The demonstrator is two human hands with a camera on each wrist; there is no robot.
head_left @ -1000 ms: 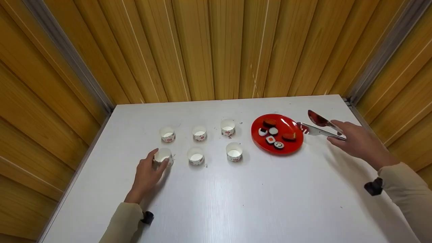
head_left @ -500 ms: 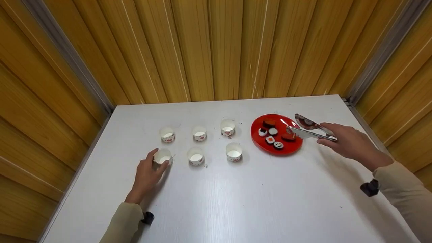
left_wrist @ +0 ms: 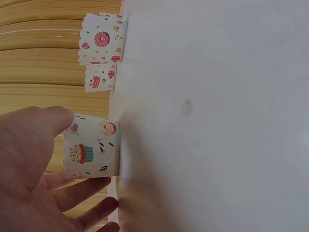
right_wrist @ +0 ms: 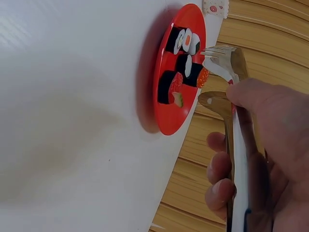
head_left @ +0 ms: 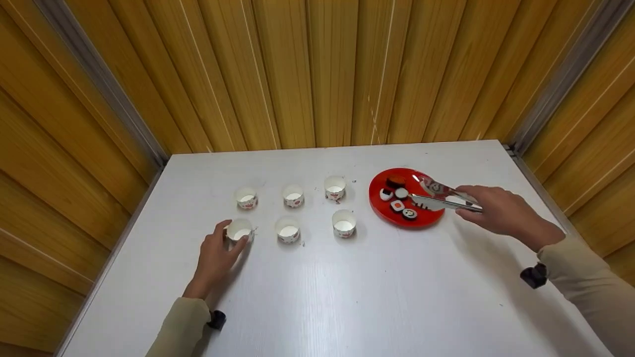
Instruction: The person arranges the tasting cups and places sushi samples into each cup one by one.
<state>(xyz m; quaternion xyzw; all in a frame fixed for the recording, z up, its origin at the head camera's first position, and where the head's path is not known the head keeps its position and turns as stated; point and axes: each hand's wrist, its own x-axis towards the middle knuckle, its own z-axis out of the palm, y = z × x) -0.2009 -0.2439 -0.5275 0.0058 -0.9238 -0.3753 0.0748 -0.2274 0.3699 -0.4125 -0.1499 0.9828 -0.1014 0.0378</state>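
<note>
My right hand (head_left: pixel 501 210) is clamped round the tongs (head_left: pixel 449 203), their arms spread over the right side of the red plate (head_left: pixel 382 213); left hand (head_left: pixel 217 253) pinches a paper cup (left_wrist: pixel 91 150) well left of it. Sushi pieces (head_left: pixel 397 206) crowd the plate — a skewed squeeze could shove neighbours. Tongs' long axis runs sideways, tips pointing left, slightly away.
</note>
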